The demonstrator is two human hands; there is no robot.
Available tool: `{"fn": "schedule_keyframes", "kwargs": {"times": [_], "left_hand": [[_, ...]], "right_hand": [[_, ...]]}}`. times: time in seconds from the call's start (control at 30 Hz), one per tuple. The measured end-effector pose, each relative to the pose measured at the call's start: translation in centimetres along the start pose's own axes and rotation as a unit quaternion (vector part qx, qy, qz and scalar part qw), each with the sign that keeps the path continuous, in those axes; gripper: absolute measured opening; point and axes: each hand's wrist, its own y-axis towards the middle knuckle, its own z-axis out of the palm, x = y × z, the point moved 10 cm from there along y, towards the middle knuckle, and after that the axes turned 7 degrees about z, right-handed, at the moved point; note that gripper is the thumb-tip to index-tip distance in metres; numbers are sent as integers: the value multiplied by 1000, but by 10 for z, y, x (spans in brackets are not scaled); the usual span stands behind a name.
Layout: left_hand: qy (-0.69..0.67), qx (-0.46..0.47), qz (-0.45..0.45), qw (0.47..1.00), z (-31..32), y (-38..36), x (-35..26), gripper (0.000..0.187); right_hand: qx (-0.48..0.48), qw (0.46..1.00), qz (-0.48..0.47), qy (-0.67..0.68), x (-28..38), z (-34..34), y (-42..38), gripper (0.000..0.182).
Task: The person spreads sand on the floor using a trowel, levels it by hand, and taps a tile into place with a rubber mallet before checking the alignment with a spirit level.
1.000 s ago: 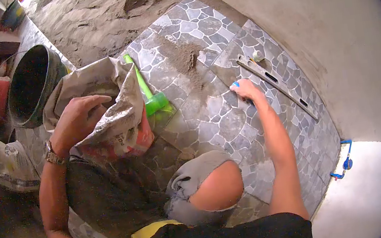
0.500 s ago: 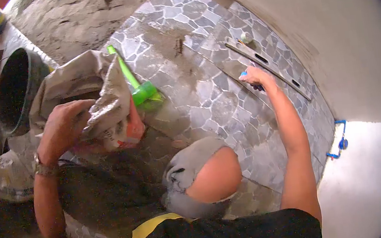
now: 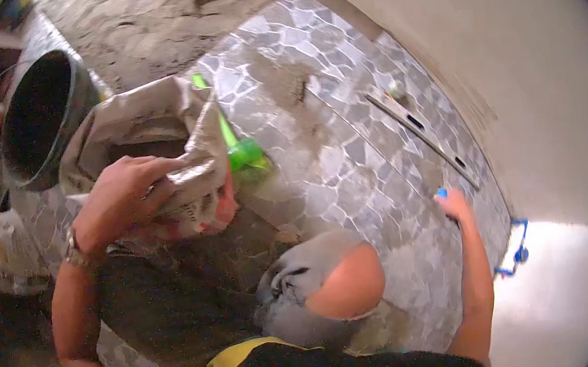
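Observation:
My left hand (image 3: 129,198) is closed on the near rim of a pale woven sack (image 3: 142,99), its fingers hooked over the folded edge. The sack stands upright with its mouth open, and its inside is dark. My right hand (image 3: 458,205) is off to the right, low over the stone-patterned tiles (image 3: 352,176). Its fingers are closed round a small tool with a blue end (image 3: 442,193); the kind of tool is hidden by the hand. A green mallet (image 3: 244,153) lies beside the sack, partly behind it.
A spirit level (image 3: 422,138) lies on the tiles near the wall (image 3: 518,80), with a small roll-like item (image 3: 396,91) by it. A dark bucket (image 3: 79,100) stands left of the sack. Loose sand (image 3: 140,33) borders the tiles. Blue pipework (image 3: 520,255) sits at the right corner.
My right hand has moved down and to the right across the tiles with the blue-ended tool. My left hand stays on the sack rim. The whole view has shifted slightly.

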Motion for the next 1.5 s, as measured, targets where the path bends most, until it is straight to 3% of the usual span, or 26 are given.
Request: {"fn": "schedule_keyframes", "kwargs": {"times": [0.03, 0.1, 0.17, 0.23, 0.43, 0.53, 0.7, 0.73, 0.77, 0.9, 0.97, 1.03, 1.2, 1.33, 1.43, 1.5], "left_hand": [[-6, 13, -1, 1000, 0, 1, -3, 33], [-18, 14, -4, 1000, 3, 4, 3, 32], [-31, 13, -13, 999, 4, 5, 5, 32], [-43, 13, -38, 998, 2, 3, 8, 33], [-27, -91, -139, 986, -35, -33, 27, 34], [-4, -160, -154, 975, -49, -46, 27, 28], [50, -124, -189, 973, -60, -62, 8, 33], [53, -128, -198, 970, -63, -66, 4, 33], [57, -130, -207, 968, -65, -70, 2, 32], [47, -91, -220, 970, -52, -66, 0, 33], [92, -67, -228, 967, -46, -69, -1, 35], [116, -60, -239, 962, -44, -81, 5, 35], [101, -119, -289, 945, -59, -105, 20, 36], [106, -109, -260, 954, -60, -94, 17, 36], [83, -92, -251, 960, -61, -85, 15, 37], [82, -92, -243, 962, -62, -77, 8, 38]], "right_hand": [[-51, 996, -61, 40, 13, 5, 6, 52], [163, 950, 13, 267, 92, -7, -47, 48], [51, 968, -171, 175, 132, 13, -27, 50], [57, 961, -203, 177, 168, 24, -25, 52], [-62, 938, -308, 148, 239, 33, 15, 45], [-59, 935, -323, 133, 288, 12, 45, 40], [-158, 902, -367, 165, 374, -40, 109, 38], [-147, 917, -347, 129, 391, -46, 129, 41], [-147, 900, -382, 150, 413, -45, 158, 46], [-153, 936, -301, 102, 492, -110, 210, 46], [-165, 908, -294, 250, 505, -148, 193, 42], [-174, 902, -285, 275, 499, -150, 180, 40], [-169, 880, -368, 247, 395, -76, 84, 37], [-109, 915, -347, 176, 296, 15, 17, 46], [-67, 919, -352, 167, 289, 34, 5, 48], [-104, 911, -363, 166, 315, 27, 29, 45]]}}
